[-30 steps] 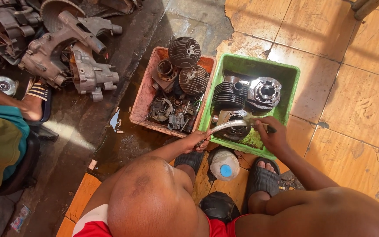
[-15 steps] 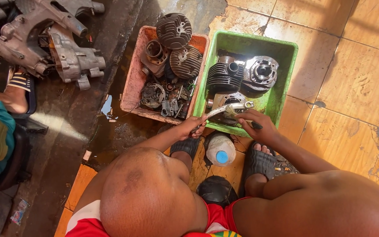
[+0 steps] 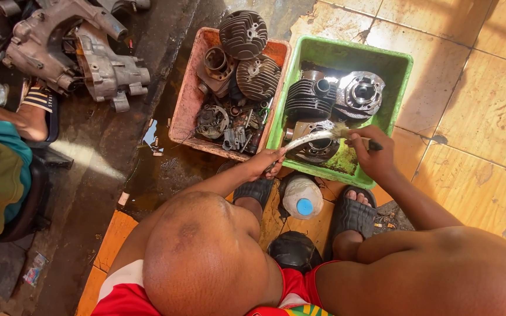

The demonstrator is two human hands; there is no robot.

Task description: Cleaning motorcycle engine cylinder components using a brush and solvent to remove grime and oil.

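Over two tubs, green and pink, left hand grips one curved part, right hand one brush.

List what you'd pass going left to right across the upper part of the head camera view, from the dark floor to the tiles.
Grey engine casing on the dark floor → pink tray of finned metal parts → green tray, where the left hand and right hand work with a brush → tan floor tiles.
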